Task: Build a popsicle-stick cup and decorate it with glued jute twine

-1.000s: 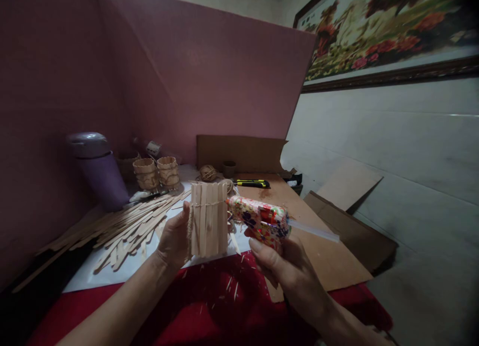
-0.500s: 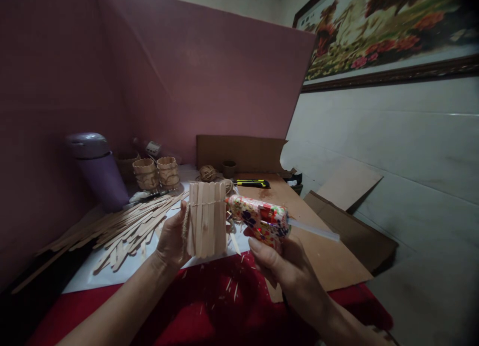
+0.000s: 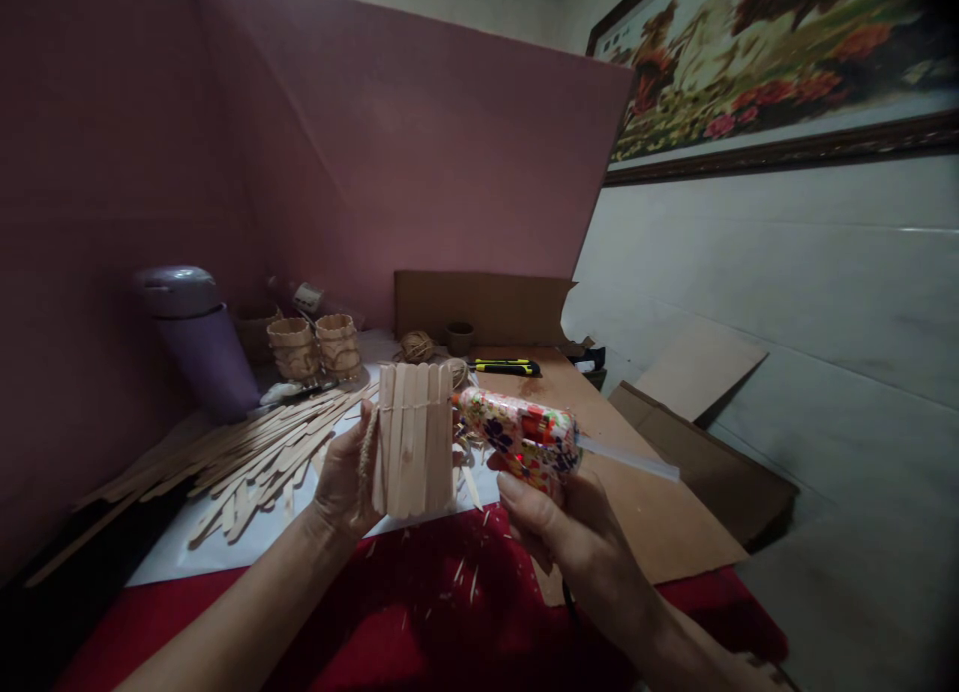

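My left hand [image 3: 349, 482] grips a cup-like piece made of upright popsicle sticks [image 3: 414, 452], holding it from its left side. A thin twine crosses the sticks near the top, and a thicker braided cord [image 3: 365, 462] hangs down by my fingers. My right hand [image 3: 558, 522] is wrapped round the handle of a flower-patterned hot glue gun [image 3: 516, 432]. Its nozzle meets the right edge of the stick piece near the twine; whether it touches is unclear. A clear glue stick [image 3: 633, 459] juts from the gun's back.
Loose popsicle sticks [image 3: 262, 447] lie fanned on white paper at left. Behind them stand two small wooden cups [image 3: 337, 347] and a purple bottle [image 3: 199, 347]. A twine ball [image 3: 416, 346] and yellow-black utility knife [image 3: 507, 367] lie farther back. Cardboard [image 3: 644, 512] covers the right side; wood slivers litter the red cloth [image 3: 420, 612].
Both hands stay almost in place. The stick piece has turned very slightly, and less of the twine across its front shows now. A small red light shows on the glue gun.
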A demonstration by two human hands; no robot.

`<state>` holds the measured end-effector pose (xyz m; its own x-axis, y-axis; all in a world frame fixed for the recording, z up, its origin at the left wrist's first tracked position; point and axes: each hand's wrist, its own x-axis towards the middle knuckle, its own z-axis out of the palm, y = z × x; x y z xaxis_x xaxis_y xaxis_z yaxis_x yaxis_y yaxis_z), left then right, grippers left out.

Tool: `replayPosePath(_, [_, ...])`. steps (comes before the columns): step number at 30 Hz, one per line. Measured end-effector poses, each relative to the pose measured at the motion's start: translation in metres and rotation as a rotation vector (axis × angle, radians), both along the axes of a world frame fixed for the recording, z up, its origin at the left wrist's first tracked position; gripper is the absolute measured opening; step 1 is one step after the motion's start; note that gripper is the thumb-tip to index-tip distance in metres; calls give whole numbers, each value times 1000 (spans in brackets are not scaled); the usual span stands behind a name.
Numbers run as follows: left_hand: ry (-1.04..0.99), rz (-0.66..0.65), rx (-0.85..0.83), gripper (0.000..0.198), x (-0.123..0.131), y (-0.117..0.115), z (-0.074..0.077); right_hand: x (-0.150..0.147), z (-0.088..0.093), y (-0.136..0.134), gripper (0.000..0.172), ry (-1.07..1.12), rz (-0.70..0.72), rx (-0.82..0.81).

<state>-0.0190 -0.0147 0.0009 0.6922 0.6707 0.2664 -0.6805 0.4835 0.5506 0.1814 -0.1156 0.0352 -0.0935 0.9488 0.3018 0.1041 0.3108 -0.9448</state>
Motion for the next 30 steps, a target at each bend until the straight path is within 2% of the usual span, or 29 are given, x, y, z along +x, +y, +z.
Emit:
replayPosePath(14, [34,32,-24,49,1,-2,4,-1,1,0,28,14,13,-6])
replayPosePath(23, [58,115,-58,40,5,-5,10,-2,0,1,24,25,26,-25])
replayPosePath(30, [87,94,-19,48,4,-5,9,0,-2,0,27,15,-6,-46])
